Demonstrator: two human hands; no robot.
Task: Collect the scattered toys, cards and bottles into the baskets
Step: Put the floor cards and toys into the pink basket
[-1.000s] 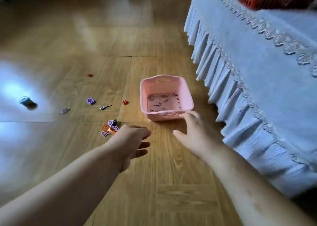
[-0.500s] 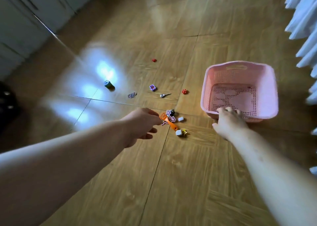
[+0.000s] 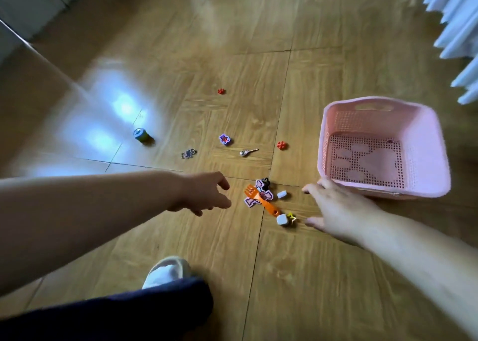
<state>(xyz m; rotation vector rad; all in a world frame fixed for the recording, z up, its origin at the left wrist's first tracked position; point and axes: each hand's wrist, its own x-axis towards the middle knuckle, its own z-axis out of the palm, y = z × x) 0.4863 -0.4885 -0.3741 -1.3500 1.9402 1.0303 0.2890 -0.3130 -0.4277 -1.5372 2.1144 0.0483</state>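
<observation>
Right hand [image 3: 338,210] now spread (beside basket [image 3: 437,144]).

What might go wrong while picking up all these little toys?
The cubes and fork lie jumbled together, so a grab might scatter them. The right hand is close by the basket corner and may shove it. The far red piece could easily get missed.

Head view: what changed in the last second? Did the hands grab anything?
The right hand reached the near rim of the pink basket, then slid left and now lies spread open beside the white cube. The left hand closed in on the orange fork but stops short of it. Neither took hold of anything. Basket, fork pile and small can look unmoved.
</observation>
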